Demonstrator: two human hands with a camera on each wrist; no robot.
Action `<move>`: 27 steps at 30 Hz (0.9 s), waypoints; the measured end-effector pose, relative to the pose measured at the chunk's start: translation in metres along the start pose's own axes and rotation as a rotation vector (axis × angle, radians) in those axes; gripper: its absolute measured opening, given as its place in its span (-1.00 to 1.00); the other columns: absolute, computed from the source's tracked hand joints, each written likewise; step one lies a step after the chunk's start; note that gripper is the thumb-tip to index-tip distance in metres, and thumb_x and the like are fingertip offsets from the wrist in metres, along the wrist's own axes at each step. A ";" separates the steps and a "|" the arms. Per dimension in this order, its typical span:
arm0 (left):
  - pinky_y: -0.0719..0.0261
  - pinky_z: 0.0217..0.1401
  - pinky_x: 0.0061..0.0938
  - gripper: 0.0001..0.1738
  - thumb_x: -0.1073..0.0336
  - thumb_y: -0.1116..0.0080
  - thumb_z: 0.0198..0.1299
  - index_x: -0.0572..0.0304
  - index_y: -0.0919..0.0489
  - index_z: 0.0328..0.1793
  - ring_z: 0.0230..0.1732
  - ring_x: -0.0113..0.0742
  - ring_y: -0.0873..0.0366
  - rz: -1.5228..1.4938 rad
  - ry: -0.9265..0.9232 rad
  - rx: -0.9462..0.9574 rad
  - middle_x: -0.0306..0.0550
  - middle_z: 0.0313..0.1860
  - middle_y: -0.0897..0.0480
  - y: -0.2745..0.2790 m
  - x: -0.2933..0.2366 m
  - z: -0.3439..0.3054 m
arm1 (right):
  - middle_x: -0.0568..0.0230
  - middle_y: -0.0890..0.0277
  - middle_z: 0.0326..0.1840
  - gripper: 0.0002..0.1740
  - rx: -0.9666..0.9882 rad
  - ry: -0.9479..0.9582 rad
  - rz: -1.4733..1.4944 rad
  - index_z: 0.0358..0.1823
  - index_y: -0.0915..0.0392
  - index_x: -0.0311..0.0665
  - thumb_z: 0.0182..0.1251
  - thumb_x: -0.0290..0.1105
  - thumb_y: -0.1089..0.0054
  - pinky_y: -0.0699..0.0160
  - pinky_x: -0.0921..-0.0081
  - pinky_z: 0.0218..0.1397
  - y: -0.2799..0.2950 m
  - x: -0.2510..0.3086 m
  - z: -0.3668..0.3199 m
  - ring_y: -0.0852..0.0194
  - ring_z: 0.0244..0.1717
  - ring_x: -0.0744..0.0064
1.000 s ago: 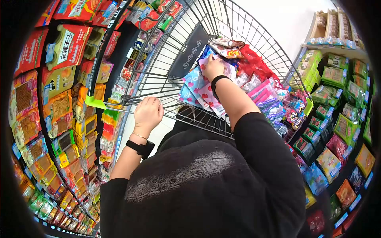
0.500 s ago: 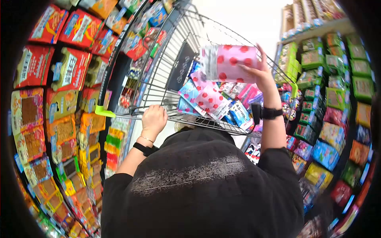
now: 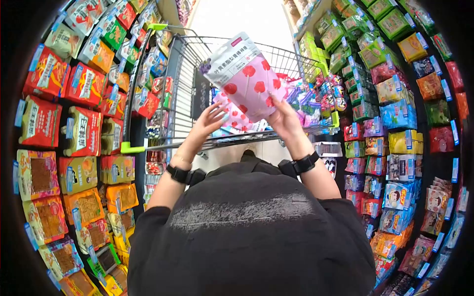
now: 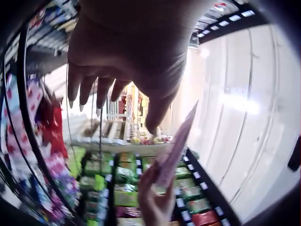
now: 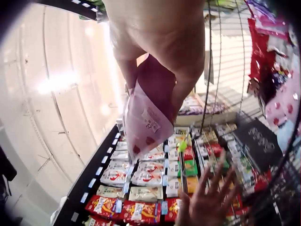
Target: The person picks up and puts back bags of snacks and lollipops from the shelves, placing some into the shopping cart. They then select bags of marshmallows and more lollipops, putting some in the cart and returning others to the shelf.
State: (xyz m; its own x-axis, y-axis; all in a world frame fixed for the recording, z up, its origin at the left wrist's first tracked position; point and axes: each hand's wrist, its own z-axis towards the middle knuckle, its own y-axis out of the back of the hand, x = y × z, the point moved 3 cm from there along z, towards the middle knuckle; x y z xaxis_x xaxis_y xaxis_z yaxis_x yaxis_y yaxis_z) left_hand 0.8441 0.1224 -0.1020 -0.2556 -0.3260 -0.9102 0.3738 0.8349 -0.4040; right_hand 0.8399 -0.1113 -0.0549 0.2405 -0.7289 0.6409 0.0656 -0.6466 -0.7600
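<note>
Cart (image 3: 237, 140) directly before the person, between left shelving (image 3: 60, 152) and right shelving (image 3: 364, 83) — cart handle (image 3: 132, 93) at its left end, panel (image 3: 201, 93) inside near that end, packets (image 3: 238, 120) in the basket right of the panel — held bag (image 3: 249, 81) above the packets, floor (image 3: 232, 17) beyond the cart

In my head view the pink pouch (image 3: 249, 81) hides part of the bags (image 3: 237, 120) behind it and some fingers of the right hand (image 3: 286, 121), and the print on the shelf packets (image 3: 399, 200) at right is too small for me to read. My left wrist view blurs the pouch at lower centre, while the top edge crops the left hand (image 4: 127, 56).
</note>
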 end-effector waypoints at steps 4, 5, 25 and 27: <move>-0.43 0.17 -0.38 -0.44 0.37 -0.20 0.14 0.30 -0.29 0.26 0.12 -0.33 -0.44 -0.260 -0.133 -0.128 -0.11 0.12 -0.47 -0.040 -0.015 0.000 | 0.23 -0.34 0.19 -0.49 -0.006 -0.162 -0.206 0.26 -0.19 -0.30 0.31 -0.43 -0.06 -0.39 0.44 0.18 -0.024 -0.060 -0.021 -0.37 0.15 0.43; -0.45 0.14 -0.39 -0.47 0.38 -0.20 0.13 0.29 -0.32 0.23 0.09 -0.33 -0.47 -0.303 -0.106 -0.160 -0.11 0.09 -0.49 -0.035 -0.010 -0.002 | 0.32 -0.41 0.04 -0.50 -0.001 -0.174 -0.299 0.22 -0.25 -0.28 0.26 -0.39 -0.14 -0.41 0.57 -0.01 -0.025 -0.067 -0.022 -0.41 -0.03 0.54; -0.35 0.22 -0.40 -0.45 0.42 -0.21 0.08 0.30 -0.35 0.23 0.14 -0.30 -0.43 -0.229 -0.172 -0.943 -0.09 0.13 -0.49 0.006 0.029 -0.166 | 0.07 -0.49 0.03 -0.58 0.086 -0.392 -0.661 0.08 -0.39 -0.38 0.16 -0.49 -0.14 -0.47 0.43 0.08 0.115 0.010 0.155 -0.49 0.05 0.29; -0.35 0.22 -0.40 -0.46 0.43 -0.20 0.09 0.31 -0.35 0.22 0.14 -0.31 -0.42 -0.216 -0.165 -1.012 -0.09 0.12 -0.49 -0.012 0.034 -0.166 | 0.10 -0.48 0.05 -0.46 0.139 -0.542 -0.891 0.14 -0.36 -0.31 0.07 -0.43 -0.26 -0.47 0.39 0.06 0.140 -0.029 0.177 -0.47 0.05 0.30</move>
State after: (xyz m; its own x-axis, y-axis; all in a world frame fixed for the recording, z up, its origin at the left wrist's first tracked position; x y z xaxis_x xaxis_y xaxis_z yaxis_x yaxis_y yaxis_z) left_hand 0.6831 0.1754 -0.1127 -0.0750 -0.5052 -0.8598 -0.6051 0.7084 -0.3634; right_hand 1.0137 -0.1410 -0.1992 0.4495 0.2179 0.8663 0.5338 -0.8431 -0.0649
